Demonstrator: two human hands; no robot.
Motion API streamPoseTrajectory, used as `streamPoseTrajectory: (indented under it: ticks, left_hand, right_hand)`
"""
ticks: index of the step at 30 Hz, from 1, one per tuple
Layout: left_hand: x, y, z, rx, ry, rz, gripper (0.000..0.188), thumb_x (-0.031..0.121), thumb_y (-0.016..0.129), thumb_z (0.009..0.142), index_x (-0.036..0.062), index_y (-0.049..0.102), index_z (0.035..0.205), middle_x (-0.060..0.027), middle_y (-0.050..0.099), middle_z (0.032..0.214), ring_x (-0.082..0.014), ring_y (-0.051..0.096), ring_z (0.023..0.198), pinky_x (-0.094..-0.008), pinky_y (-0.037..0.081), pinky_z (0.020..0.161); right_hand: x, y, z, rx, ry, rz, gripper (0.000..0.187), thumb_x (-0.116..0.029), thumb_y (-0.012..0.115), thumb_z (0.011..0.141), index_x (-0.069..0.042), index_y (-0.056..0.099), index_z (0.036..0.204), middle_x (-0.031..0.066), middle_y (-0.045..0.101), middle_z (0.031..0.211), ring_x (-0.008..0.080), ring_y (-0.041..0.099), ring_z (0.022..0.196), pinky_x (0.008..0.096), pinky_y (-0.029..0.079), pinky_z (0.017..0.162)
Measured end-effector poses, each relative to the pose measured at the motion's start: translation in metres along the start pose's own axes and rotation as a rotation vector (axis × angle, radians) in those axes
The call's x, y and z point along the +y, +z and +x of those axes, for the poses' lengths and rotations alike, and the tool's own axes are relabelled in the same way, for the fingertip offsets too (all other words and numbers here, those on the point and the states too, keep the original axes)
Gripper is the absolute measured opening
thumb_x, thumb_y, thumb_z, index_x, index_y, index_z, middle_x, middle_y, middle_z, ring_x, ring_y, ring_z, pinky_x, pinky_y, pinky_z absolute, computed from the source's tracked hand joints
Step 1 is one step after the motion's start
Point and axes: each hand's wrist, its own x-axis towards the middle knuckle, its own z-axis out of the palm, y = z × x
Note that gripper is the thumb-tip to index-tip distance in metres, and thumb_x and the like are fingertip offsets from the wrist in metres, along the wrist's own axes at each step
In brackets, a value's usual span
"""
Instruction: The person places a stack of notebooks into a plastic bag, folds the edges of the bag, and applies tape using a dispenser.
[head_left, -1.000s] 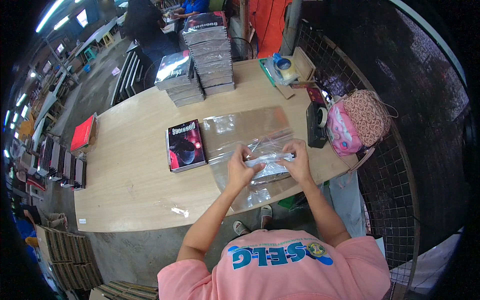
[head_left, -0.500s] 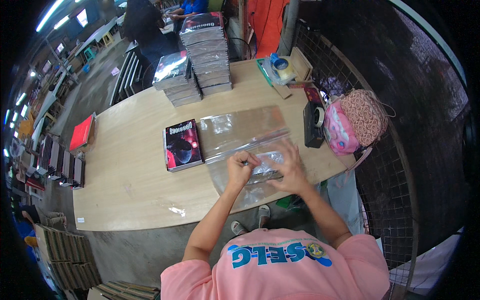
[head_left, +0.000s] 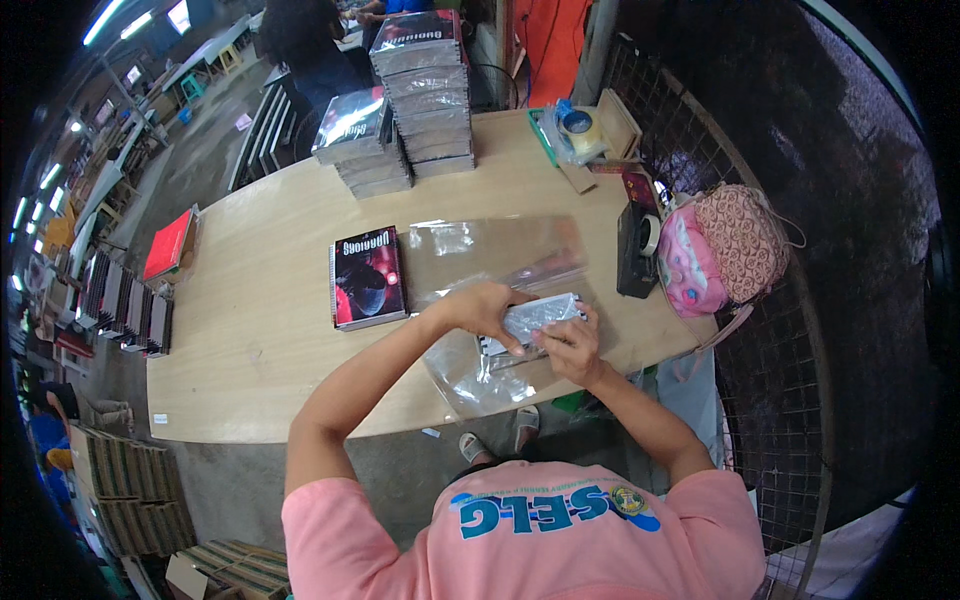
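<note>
My L hand [head_left: 487,309] & R hand [head_left: 568,345] grip the clear plastic-sleeved dark booklet [head_left: 535,318] (long axis left-right, right end tilted away) over the wooden table [head_left: 250,330].

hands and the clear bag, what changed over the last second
Both hands came closer together over the clear plastic bag: the left hand slid right onto the wrapped item, and the right hand dropped slightly beneath it. Both kept their grip. The dark notebook, the stacks and the tape dispenser stayed put.
</note>
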Motion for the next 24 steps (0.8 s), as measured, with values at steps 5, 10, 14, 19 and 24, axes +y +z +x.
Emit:
streamPoseTrajectory:
  ticks: [5,10,14,19,24]
  left_hand:
    - [-0.008,0.034,-0.011,0.366,0.226,0.032,0.092,0.032,0.079,0.076,-0.0048,0.032,0.147,-0.0306,0.056,0.128,-0.0395,0.060,0.114,-0.0393,0.047,0.097]
    - [-0.009,0.012,0.002,0.222,0.112,-0.258,0.080,0.036,0.079,0.076,-0.0029,0.047,0.138,-0.0269,0.065,0.113,-0.0349,0.065,0.106,-0.0386,0.048,0.093]
    - [0.001,0.014,-0.001,0.270,0.042,-0.123,0.069,0.032,0.081,0.070,-0.0016,0.059,0.126,-0.0261,0.067,0.106,-0.0377,0.065,0.100,-0.0411,0.051,0.088]
    - [0.035,0.028,-0.014,0.397,-0.178,0.046,0.073,0.031,0.074,0.066,-0.0001,0.055,0.130,-0.0270,0.066,0.107,-0.0423,0.064,0.095,-0.0462,0.051,0.087]
    - [0.035,0.032,-0.006,0.372,-0.179,0.044,0.076,0.032,0.074,0.067,0.0022,0.053,0.133,-0.0261,0.063,0.114,-0.0422,0.063,0.099,-0.0480,0.051,0.088]
  right_hand:
    - [0.009,0.004,-0.032,-0.022,-0.178,-0.187,0.036,-0.016,0.064,0.080,-0.026,0.072,0.114,-0.0050,0.061,0.122,0.0146,0.055,0.119,0.0567,0.017,0.116]
    - [0.013,0.003,-0.041,-0.085,-0.181,-0.275,0.040,-0.020,0.062,0.083,-0.027,0.068,0.122,-0.0059,0.055,0.134,0.0156,0.043,0.133,0.0610,0.010,0.118]
    - [0.007,-0.019,-0.023,-0.201,-0.122,-0.111,0.038,-0.022,0.062,0.083,-0.022,0.068,0.120,-0.0008,0.056,0.132,0.0190,0.044,0.134,0.0617,0.011,0.116]
    - [0.152,-0.045,-0.054,0.460,1.033,0.075,0.023,-0.016,0.067,0.086,-0.004,0.069,0.105,0.0171,0.068,0.105,0.0251,0.064,0.089,0.0370,0.048,0.080]
    - [0.270,-0.040,-0.092,0.503,1.708,0.507,0.031,-0.017,0.073,0.086,0.008,0.068,0.103,0.0143,0.072,0.085,0.0241,0.065,0.079,0.0372,0.049,0.078]
